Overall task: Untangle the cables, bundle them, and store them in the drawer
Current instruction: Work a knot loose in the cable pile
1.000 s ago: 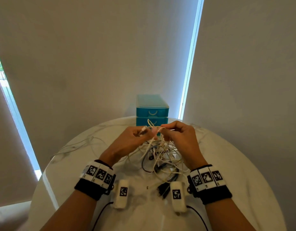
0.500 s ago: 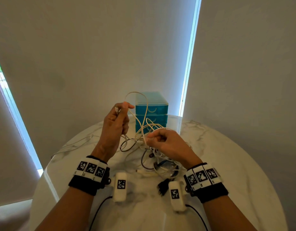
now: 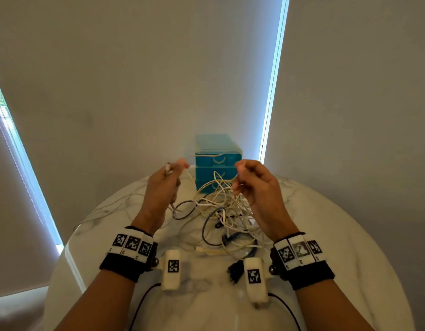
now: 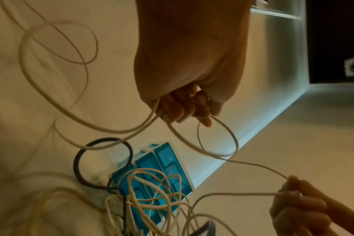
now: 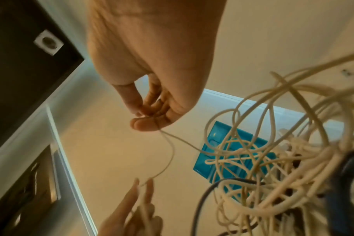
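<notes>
Left hand and right hand now apart, fingers pinching one white cable; tangle at desk centre; untangling under way.

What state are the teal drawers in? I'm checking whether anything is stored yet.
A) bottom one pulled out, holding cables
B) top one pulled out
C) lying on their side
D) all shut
D: the teal drawers stand upright with every front flush, and the cables lie tangled on the table.

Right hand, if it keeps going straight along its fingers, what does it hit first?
Likely the teal drawer unit. The right hand, pinching a thin white cable, points forward and slightly inward toward it. Nothing else shows between them, though depth is unclear.
</notes>
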The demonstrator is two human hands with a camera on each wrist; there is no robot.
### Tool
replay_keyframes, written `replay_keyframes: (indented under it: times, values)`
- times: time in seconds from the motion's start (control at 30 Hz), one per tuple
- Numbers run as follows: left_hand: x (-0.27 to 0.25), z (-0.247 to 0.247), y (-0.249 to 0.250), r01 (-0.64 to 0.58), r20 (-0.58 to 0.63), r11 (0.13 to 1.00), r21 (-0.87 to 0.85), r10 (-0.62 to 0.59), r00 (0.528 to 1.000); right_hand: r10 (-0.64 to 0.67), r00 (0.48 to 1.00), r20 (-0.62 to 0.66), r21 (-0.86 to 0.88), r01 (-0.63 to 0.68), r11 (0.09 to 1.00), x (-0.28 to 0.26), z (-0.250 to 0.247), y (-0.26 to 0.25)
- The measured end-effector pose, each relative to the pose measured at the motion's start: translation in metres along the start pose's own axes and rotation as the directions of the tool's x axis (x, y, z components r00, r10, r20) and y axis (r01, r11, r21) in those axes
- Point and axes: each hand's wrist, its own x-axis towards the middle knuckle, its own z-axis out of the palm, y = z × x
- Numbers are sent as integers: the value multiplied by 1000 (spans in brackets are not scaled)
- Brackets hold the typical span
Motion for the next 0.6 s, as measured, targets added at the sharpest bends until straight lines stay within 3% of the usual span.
replay_keyframes:
  times: [0.1, 0.23, 0.3, 0.47, 0.6]
  values:
    - [-14, 20, 9, -23, 219, 991, 130, -6, 976, -30, 995, -97, 104, 40, 994, 4, -6, -4]
    - [-24, 34, 5, -107, 459, 959, 262, -26, 888, -26, 998, -61, 49, 29, 998, 1, -3, -4]
    - [-22, 35, 1, -142, 457, 947, 288, -6, 889, -11, 1000, -11, 63, 11, 998, -1, 1, -6]
    - [-16, 41, -5, -198, 288, 940, 278, 115, 951, 30, 996, 87, 121, -41, 992, -4, 3, -11]
    - [-18, 43, -6, -295, 247, 917, 268, 231, 941, 20, 993, 117, 124, -35, 992, -3, 5, -9]
